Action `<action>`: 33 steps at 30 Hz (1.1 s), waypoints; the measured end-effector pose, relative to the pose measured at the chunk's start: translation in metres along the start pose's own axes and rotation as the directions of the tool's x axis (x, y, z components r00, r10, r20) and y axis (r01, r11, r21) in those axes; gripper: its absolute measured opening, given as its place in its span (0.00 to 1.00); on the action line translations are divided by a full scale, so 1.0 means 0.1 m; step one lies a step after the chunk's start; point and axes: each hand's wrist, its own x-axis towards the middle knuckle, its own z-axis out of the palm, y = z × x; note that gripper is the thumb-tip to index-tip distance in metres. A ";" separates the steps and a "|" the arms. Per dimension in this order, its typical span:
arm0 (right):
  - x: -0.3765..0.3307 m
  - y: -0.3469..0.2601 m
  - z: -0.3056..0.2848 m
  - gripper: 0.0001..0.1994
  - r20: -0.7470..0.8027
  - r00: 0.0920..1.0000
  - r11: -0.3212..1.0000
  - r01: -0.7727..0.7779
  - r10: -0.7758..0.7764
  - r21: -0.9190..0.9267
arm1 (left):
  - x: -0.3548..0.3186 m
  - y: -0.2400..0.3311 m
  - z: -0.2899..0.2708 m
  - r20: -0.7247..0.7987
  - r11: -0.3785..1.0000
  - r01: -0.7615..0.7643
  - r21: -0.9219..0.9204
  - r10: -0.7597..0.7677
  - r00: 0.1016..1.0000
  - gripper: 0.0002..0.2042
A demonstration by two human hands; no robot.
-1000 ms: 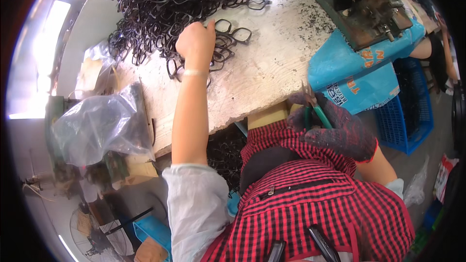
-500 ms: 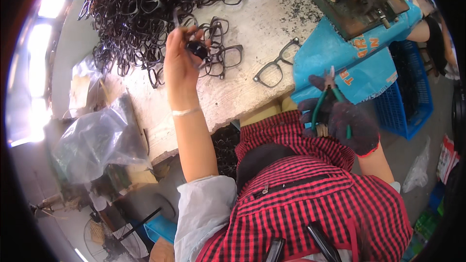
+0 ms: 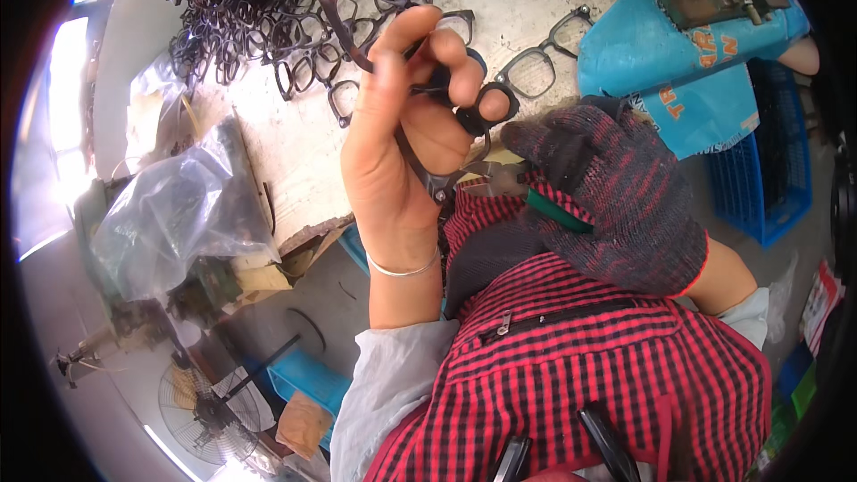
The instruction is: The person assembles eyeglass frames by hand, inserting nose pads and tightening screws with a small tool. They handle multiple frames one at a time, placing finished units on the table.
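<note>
1. Between the bare left fingers (image 3: 464,82), curled inward and holding, is a black plastic eyeglass frame (image 3: 336,21), apparently one, showing above the hand and again below the palm. Small dark round pieces sit by the fingertips; their kind I cannot tell.
2. Around green-handled metal pliers (image 3: 555,209), one pair, the right fingers (image 3: 528,141) close in a dark grey and red knitted glove. The tool's tip is at or just beside the held frame's lower end; contact is unclear.
3. Just beyond the hands, one separate black-rimmed frame (image 3: 545,48) lies on the pale, scuffed wooden surface (image 3: 308,165). It may be finished; its position apart suggests so.
4. Farther out at upper left, a tangled heap of black frames (image 3: 250,13) spreads over the surface, a few at its near edge. They overlap too much to count. By this judgement, the held frame is in progress and the heap, far the larger share, is left.
5. At the right edge: one blue plastic sack (image 3: 674,94) with orange print, and one blue slatted plastic crate (image 3: 769,187) below it.
</note>
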 end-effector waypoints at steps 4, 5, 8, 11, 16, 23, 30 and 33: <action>-0.01 -0.06 0.03 0.30 0.031 1.000 0.999 0.005 -0.004 -0.042 | -0.01 -0.01 0.01 -0.049 0.999 -0.021 0.037 0.023 0.999 0.18; -0.01 -0.08 0.01 0.29 0.034 0.999 0.996 0.017 -0.014 -0.087 | -0.01 -0.01 0.03 -0.079 0.998 -0.026 0.050 0.030 0.996 0.19; 0.04 -0.10 -0.05 0.26 0.043 0.997 0.985 0.071 -0.065 -0.156 | 0.00 0.00 0.05 -0.109 0.997 -0.013 0.076 0.021 0.994 0.19; 0.08 -0.10 -0.06 0.24 0.028 0.993 0.944 0.118 -0.115 -0.307 | -0.01 0.02 0.09 -0.142 0.997 0.025 0.077 -0.014 0.990 0.22; 0.11 0.00 -0.05 0.21 0.029 0.996 0.916 0.085 -0.080 -0.392 | -0.01 0.00 0.13 -0.142 0.997 0.021 0.073 -0.010 0.990 0.21; 0.04 -0.04 0.10 0.20 0.157 0.964 0.597 -0.255 0.213 0.761 | -0.05 0.01 0.07 0.011 0.914 -0.395 0.092 0.396 0.918 0.23; -0.01 -0.14 0.14 0.29 -0.070 0.997 0.959 -0.002 0.022 0.285 | -0.12 0.08 0.16 0.193 0.660 -0.655 0.367 0.635 0.748 0.29; -0.03 -0.13 0.12 0.27 -0.084 0.996 0.988 -0.008 0.022 0.153 | -0.14 0.06 0.18 0.219 0.595 -0.666 0.449 0.649 0.728 0.32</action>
